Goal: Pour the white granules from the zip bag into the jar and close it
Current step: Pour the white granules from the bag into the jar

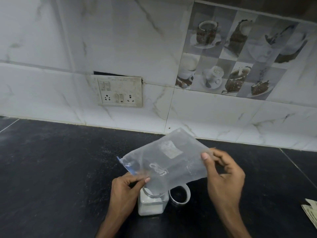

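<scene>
A clear zip bag [169,158] with a blue zip strip is held tilted above the jar, its open mouth pointing down into the jar's neck. My left hand [125,191] pinches the bag's lower edge near the zip. My right hand [223,176] pinches the bag's upper right corner. The square clear jar [151,206] stands on the black counter [51,169], partly filled with white granules. Its neck is hidden behind the bag. The jar's round lid [180,194] lies upside down on the counter just right of the jar.
A tiled wall with a switch and socket plate [120,91] rises behind the counter. Some folded paper [311,213] lies at the right edge of view. White grains are scattered on the counter to the left of the bag.
</scene>
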`<action>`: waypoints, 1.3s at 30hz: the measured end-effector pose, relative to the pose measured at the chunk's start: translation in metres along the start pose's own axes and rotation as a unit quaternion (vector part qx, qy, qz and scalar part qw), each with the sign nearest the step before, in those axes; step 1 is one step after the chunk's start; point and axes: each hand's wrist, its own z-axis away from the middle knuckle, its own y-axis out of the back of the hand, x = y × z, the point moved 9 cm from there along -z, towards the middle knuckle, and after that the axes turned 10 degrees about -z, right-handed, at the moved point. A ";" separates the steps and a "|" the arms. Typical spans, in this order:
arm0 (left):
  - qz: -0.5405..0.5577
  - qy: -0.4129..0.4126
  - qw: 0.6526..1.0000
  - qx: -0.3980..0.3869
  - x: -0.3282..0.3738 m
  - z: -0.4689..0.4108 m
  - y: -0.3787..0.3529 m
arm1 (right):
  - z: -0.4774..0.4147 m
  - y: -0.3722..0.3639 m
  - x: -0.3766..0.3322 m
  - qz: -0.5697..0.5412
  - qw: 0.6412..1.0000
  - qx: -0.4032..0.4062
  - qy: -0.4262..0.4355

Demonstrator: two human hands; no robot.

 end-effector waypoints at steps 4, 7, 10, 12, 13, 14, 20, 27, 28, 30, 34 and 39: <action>-0.009 -0.005 1.000 -0.011 0.001 0.001 -0.001 | 0.015 -0.027 -0.002 0.044 0.994 -0.101 -0.003; 0.003 -0.003 1.000 -0.003 0.003 0.001 0.000 | 0.001 0.005 -0.002 0.002 1.000 0.009 0.012; -0.015 0.008 1.000 -0.006 -0.002 0.001 -0.002 | 0.010 -0.017 0.003 0.039 0.997 -0.069 -0.003; -0.016 0.008 1.000 -0.017 -0.003 0.001 -0.004 | 0.014 -0.020 0.003 0.053 0.994 -0.091 -0.006; -0.011 0.006 1.000 -0.015 -0.001 0.002 -0.003 | 0.009 -0.010 0.003 0.034 0.998 -0.057 -0.005; -0.007 0.004 1.000 -0.011 0.000 0.002 -0.002 | 0.004 0.001 0.004 0.019 1.000 -0.020 -0.003; -0.023 0.013 1.000 -0.011 -0.002 -0.001 -0.002 | 0.011 -0.011 0.010 0.053 0.996 -0.069 -0.022; -0.022 0.007 1.000 -0.009 0.009 -0.003 0.003 | 0.020 -0.006 0.026 0.031 0.995 -0.061 -0.075; -0.018 0.008 1.000 -0.003 0.011 -0.004 0.006 | 0.018 -0.001 0.028 0.020 0.995 -0.046 -0.086; -0.008 0.013 1.000 0.012 0.015 -0.005 0.013 | 0.014 0.020 0.033 -0.007 0.996 0.011 -0.094; 0.006 -0.029 0.999 0.024 0.035 -0.012 0.021 | 0.023 0.031 0.048 -0.015 0.990 0.032 -0.137; 0.041 -0.094 0.994 0.026 0.062 -0.022 0.029 | 0.045 0.037 0.076 -0.018 0.976 0.051 -0.210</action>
